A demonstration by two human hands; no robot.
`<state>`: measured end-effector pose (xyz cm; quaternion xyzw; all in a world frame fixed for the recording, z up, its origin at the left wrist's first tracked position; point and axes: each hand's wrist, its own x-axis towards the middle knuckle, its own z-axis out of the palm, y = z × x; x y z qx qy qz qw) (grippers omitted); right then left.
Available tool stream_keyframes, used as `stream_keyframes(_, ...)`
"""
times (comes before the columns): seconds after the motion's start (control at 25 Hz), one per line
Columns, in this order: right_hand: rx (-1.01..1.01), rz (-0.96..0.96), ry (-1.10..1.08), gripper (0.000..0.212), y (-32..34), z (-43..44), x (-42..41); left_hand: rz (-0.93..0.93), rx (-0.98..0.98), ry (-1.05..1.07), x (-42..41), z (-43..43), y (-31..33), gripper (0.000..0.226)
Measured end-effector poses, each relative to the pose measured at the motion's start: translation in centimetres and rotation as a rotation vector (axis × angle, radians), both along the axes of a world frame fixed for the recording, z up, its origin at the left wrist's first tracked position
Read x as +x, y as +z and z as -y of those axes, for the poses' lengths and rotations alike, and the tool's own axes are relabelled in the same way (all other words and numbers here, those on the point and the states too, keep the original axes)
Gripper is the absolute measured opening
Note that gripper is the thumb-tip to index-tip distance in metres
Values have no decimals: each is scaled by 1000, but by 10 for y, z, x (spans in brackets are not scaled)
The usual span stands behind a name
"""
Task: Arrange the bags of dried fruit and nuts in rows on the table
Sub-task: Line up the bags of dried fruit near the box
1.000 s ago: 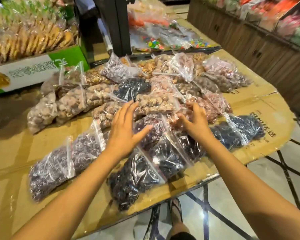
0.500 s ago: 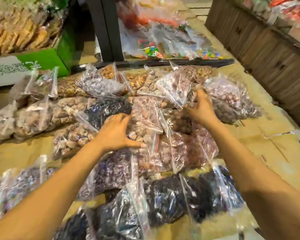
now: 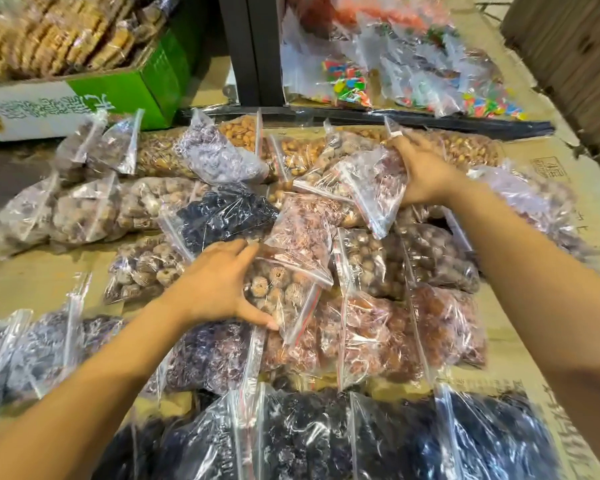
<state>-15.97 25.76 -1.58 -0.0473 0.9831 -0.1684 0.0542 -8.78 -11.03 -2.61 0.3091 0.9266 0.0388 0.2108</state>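
The left hand (image 3: 212, 285) grips a bag of round brown fruit (image 3: 281, 292), thumb under its near edge, while the right hand (image 3: 420, 174) clutches a pinkish bag (image 3: 374, 181) (lifted above the pile) on the cardboard-covered table (image 3: 520, 362).

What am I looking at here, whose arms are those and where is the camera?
There is no machine: the camera sits on a person's head, looking forward and down, so the arms are their own. The table is covered in flattened cardboard and holds many clear zip bags of dried fruit and nuts. The left hand grips a bag of round ridged brown pieces in the middle. The right hand grips a bag of pinkish fruit farther back. Behind stand a green box of biscuits and bags of coloured sweets.
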Motion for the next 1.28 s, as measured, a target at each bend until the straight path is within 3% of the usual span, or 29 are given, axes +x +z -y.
stream_keyframes(0.32, -363, -322, -409, 75, -3, 36, 68, -78, 29, -37, 16, 20, -9, 122)
stream_keyframes(0.48, -701, -489, -622, 50, 35, 45, 109, -79, 313, 92, 24, 32, -19, 102)
stream_keyframes(0.64, -844, -628, -714, 30, 63, 65, 167, -149, 680, 206, 39, 48, -22, 88)
stream_keyframes(0.72, -1002, -616, -784, 33, 55, 72, 198, -192, 893, 286, 49, 49, -13, 80)
stream_keyframes(0.84, -1275, -540, -898, 67, 35, 58, 231, -310, 1040, 264, 66, 35, 12, 77)
stream_keyframes(0.92, -1377, -527, -914, 53, 28, 43, 245, -366, 1071, 205, 75, 19, 27, 77)
stream_keyframes(1.0, -1322, -518, -911, 49, 20, 22, 253, -374, 1073, 176, 84, -3, 35, 76)
stream_keyframes(1.08, -1040, -437, -866, 47, 14, -9, 258, -385, 1039, 186, 93, -31, 33, 76)
stream_keyframes(1.12, -894, -379, -819, 32, 13, -25, 260, -398, 1016, 190, 97, -47, 28, 75)
stream_keyframes(1.16, -788, -313, -724, 14, 10, -44, 259, -410, 1000, 195, 102, -64, 22, 75)
stream_keyframes(1.28, -434, -99, -351, 25, 3, -82, 255, -382, 983, 278, 118, -108, 11, 73)
